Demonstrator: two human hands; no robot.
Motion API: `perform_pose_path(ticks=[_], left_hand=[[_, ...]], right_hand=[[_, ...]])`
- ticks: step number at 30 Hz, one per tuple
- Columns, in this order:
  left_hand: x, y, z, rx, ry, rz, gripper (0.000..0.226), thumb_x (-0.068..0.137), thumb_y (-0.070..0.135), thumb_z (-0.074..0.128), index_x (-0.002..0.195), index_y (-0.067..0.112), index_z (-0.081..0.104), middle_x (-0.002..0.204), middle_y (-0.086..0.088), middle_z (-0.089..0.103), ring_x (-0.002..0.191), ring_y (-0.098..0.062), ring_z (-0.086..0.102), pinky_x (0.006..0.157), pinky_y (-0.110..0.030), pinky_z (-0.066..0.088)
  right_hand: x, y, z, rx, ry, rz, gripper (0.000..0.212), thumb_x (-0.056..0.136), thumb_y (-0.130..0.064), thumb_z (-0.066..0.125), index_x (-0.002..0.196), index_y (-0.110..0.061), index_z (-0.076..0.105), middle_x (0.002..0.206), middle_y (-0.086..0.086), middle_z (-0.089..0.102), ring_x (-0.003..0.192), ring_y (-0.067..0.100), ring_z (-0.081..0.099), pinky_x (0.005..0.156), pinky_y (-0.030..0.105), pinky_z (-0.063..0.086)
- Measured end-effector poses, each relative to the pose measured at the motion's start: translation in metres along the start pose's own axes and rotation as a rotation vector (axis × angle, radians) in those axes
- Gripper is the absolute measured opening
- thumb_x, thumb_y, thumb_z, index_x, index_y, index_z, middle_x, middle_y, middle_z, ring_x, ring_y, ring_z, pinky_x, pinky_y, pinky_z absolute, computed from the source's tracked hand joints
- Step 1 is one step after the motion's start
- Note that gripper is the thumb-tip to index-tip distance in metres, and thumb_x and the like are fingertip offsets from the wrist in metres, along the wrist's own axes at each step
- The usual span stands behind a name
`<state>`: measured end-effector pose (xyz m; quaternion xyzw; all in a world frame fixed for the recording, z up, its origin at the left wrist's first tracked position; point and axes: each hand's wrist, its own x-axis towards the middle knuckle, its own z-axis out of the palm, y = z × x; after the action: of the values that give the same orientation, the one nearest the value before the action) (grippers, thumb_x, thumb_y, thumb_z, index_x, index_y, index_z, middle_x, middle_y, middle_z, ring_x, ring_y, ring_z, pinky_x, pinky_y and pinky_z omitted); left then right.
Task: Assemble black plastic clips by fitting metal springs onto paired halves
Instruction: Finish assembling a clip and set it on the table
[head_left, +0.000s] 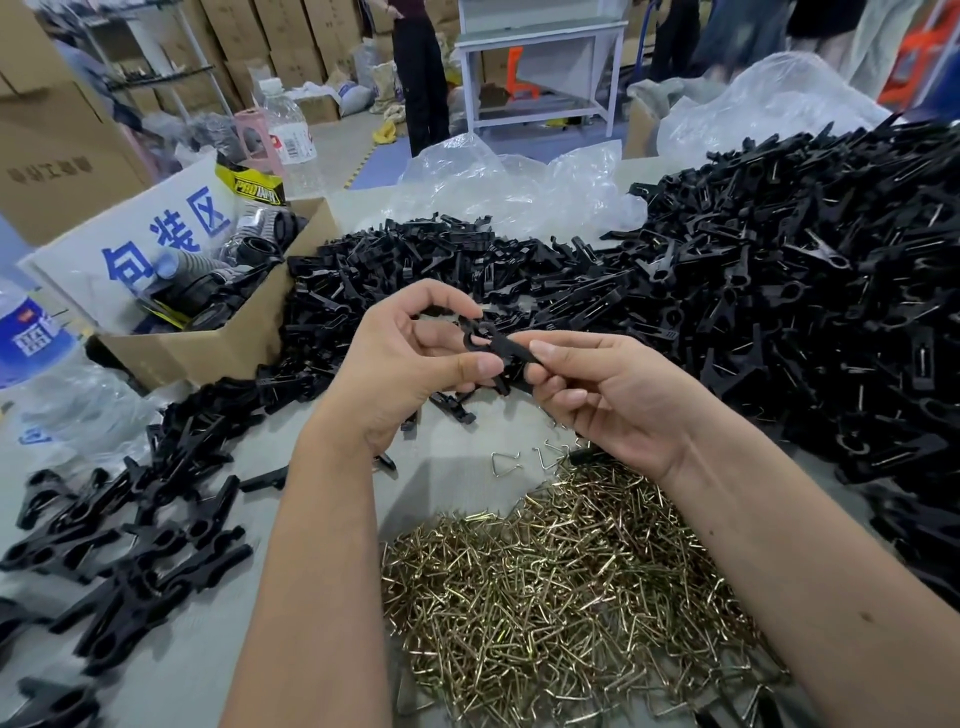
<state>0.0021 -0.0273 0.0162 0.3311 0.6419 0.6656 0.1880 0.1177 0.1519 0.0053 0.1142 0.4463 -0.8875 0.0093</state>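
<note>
- Black clip halves (493, 349), paired together, sit between my two hands just above the middle of the view, raised over the tabletop (457, 441).
- My left hand (410, 358) curls round the hooked end of the pair, thumb pressed on the near side and forefinger arched over the top.
- My right hand (608, 395) pinches the other end between thumb and forefinger, the remaining fingers folded under; whether a spring is already on the pair I cannot tell.
- Directly below my hands, at 6 o'clock, two or three loose springs (505, 464) lie on the bare tabletop, and just beyond them spreads the heap of brass-coloured metal springs (561, 582), partly under my right forearm.
- At 12 o'clock from my hands a pile of black halves (415, 270) covers the tabletop.
- At 3 o'clock rises a much larger mound of black clips (810, 291), many showing a metal spring.
- At 8 o'clock lie scattered black clips (130, 540).
- At 10 o'clock stands an open cardboard box (208, 348) with a white sign (145, 244) leaning in it.
- At 1 o'clock, behind the piles, lies crumpled clear plastic sheeting (519, 182).
</note>
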Motion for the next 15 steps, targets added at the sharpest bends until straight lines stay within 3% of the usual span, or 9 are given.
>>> perform_pose_path(ticks=[3, 7, 12, 15], left_hand=[[0.0001, -0.0006, 0.0015, 0.013, -0.005, -0.014, 0.046, 0.059, 0.011, 0.094, 0.097, 0.019, 0.071, 0.076, -0.017, 0.074, 0.059, -0.017, 0.071, 0.057, -0.022, 0.055], [0.0004, 0.0001, 0.0033, 0.026, 0.003, -0.007, 0.041, 0.059, 0.011, 0.092, 0.096, 0.016, 0.074, 0.082, -0.033, 0.07, 0.062, -0.021, 0.073, 0.059, -0.025, 0.058], [-0.001, -0.0014, 0.0012, -0.053, -0.073, -0.017, 0.041, 0.07, 0.001, 0.084, 0.11, 0.006, 0.078, 0.075, -0.008, 0.075, 0.072, -0.025, 0.077, 0.07, -0.029, 0.063], [-0.0031, -0.0019, 0.0017, -0.079, -0.102, -0.044, 0.038, 0.073, 0.002, 0.081, 0.11, 0.01, 0.079, 0.085, -0.017, 0.077, 0.081, -0.033, 0.078, 0.072, -0.03, 0.064]], right_hand=[[-0.001, -0.0001, 0.0004, -0.051, 0.017, 0.003, 0.031, 0.076, -0.006, 0.073, 0.105, 0.001, 0.08, 0.075, 0.01, 0.066, 0.06, 0.008, 0.054, 0.046, 0.012, 0.045], [-0.0014, -0.0017, 0.0018, -0.088, 0.067, 0.01, 0.031, 0.072, -0.007, 0.075, 0.101, 0.002, 0.08, 0.071, 0.011, 0.065, 0.057, 0.009, 0.054, 0.044, 0.012, 0.043], [-0.0019, -0.005, 0.0016, -0.021, 0.14, 0.058, 0.004, 0.092, 0.0, 0.066, 0.092, -0.004, 0.067, 0.068, 0.008, 0.06, 0.056, 0.007, 0.045, 0.039, 0.009, 0.037], [-0.0044, -0.0074, 0.0011, 0.004, 0.148, 0.074, 0.009, 0.095, -0.003, 0.065, 0.087, -0.005, 0.062, 0.067, 0.006, 0.059, 0.056, 0.005, 0.043, 0.038, 0.01, 0.036]])
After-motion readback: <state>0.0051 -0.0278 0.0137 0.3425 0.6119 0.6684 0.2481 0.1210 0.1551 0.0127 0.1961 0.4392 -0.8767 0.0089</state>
